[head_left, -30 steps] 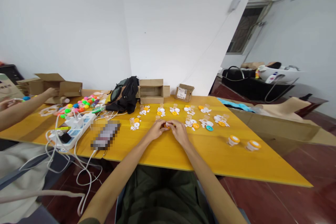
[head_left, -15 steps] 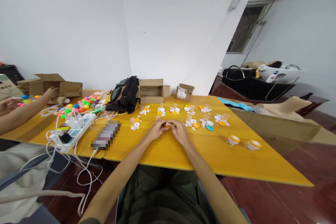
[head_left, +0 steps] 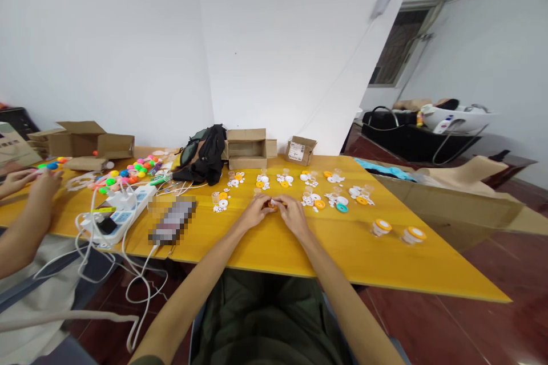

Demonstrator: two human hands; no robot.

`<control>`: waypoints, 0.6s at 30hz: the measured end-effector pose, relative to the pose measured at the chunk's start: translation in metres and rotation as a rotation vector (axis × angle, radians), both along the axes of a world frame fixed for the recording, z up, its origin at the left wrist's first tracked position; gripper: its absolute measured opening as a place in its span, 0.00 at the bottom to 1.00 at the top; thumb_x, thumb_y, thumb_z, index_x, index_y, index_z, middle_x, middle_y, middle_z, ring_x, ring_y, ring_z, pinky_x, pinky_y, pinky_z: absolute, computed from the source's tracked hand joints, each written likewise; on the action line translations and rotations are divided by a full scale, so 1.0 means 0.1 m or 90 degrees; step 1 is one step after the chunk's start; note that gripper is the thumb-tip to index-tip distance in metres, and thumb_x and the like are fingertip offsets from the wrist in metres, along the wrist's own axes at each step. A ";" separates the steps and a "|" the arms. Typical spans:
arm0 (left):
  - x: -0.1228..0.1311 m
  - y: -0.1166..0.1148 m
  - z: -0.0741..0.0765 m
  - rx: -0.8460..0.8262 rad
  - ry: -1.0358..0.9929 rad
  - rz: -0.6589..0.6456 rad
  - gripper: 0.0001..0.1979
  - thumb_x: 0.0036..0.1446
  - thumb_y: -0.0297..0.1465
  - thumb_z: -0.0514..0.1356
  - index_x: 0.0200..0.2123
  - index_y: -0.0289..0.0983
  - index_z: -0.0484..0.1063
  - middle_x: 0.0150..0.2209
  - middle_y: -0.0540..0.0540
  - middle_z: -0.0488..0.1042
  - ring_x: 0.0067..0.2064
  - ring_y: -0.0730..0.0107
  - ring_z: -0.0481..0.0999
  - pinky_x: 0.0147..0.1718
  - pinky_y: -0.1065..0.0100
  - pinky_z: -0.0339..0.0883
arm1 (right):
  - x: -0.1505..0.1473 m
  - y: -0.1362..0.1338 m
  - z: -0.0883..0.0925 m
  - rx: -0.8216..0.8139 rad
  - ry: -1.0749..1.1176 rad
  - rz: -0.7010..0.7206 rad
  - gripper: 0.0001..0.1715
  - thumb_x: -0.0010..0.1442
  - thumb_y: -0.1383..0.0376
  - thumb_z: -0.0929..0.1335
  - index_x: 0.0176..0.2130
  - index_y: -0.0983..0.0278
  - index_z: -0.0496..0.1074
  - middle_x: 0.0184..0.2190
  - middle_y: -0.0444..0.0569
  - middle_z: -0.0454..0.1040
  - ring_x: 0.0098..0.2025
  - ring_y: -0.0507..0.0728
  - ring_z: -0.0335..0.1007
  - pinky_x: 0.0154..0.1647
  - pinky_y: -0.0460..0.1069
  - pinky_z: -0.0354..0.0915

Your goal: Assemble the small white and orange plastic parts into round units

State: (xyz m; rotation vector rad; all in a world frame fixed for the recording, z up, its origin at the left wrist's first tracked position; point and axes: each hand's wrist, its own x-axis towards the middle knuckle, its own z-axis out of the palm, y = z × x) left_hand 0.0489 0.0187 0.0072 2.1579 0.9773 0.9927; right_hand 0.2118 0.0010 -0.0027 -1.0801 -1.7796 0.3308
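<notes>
My left hand [head_left: 255, 211] and my right hand [head_left: 293, 213] meet over the yellow table, fingers closed around a small orange-and-white round piece [head_left: 272, 203]. Fingers cover most of it, so its exact kind is hard to make out. Just behind my left hand stands a clear cup [head_left: 257, 191]. To the right lies a group of small white dotted pieces [head_left: 307, 201] with an orange ring [head_left: 319, 204]. Left of my hands is another group with a clear cup [head_left: 215, 198] and a white disc [head_left: 223, 203].
Two orange-lidded clear jars [head_left: 382, 227] stand at the right. A blue ring [head_left: 341, 208] lies among further groups. An open cardboard box [head_left: 247, 149], a black bag [head_left: 208, 154], a phone [head_left: 173, 221] and a power strip [head_left: 132, 214] are leftward. A co-worker's hand [head_left: 46, 185] handles colourful balls.
My hands stay in nearly the same place on the small piece. The co-worker's arm at the left has drawn back from the cardboard box towards the other hand.
</notes>
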 end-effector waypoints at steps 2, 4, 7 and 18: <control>0.00 0.00 0.01 0.002 0.001 -0.001 0.02 0.56 0.26 0.62 0.31 0.37 0.73 0.33 0.48 0.74 0.40 0.62 0.71 0.46 0.64 0.65 | 0.00 0.00 0.00 0.001 0.005 0.004 0.13 0.61 0.68 0.64 0.32 0.59 0.78 0.32 0.48 0.81 0.35 0.60 0.77 0.38 0.51 0.70; 0.00 -0.01 0.01 0.004 0.001 -0.003 0.03 0.57 0.27 0.62 0.31 0.37 0.73 0.33 0.48 0.74 0.40 0.62 0.71 0.46 0.63 0.65 | 0.00 0.01 0.00 0.001 0.008 0.006 0.13 0.60 0.68 0.64 0.32 0.59 0.78 0.32 0.49 0.82 0.35 0.60 0.77 0.38 0.51 0.70; 0.00 -0.01 0.01 0.004 0.000 -0.004 0.03 0.57 0.27 0.62 0.31 0.38 0.73 0.33 0.48 0.74 0.40 0.62 0.71 0.46 0.64 0.65 | -0.01 0.01 0.00 0.002 0.008 0.011 0.13 0.60 0.68 0.64 0.32 0.58 0.78 0.32 0.48 0.82 0.36 0.59 0.77 0.38 0.51 0.70; 0.00 -0.02 0.01 0.006 0.000 -0.006 0.03 0.57 0.25 0.61 0.32 0.38 0.73 0.34 0.47 0.74 0.41 0.62 0.71 0.47 0.63 0.65 | 0.00 0.00 -0.02 0.006 -0.034 -0.033 0.12 0.62 0.66 0.64 0.32 0.58 0.77 0.33 0.49 0.81 0.36 0.60 0.77 0.38 0.51 0.70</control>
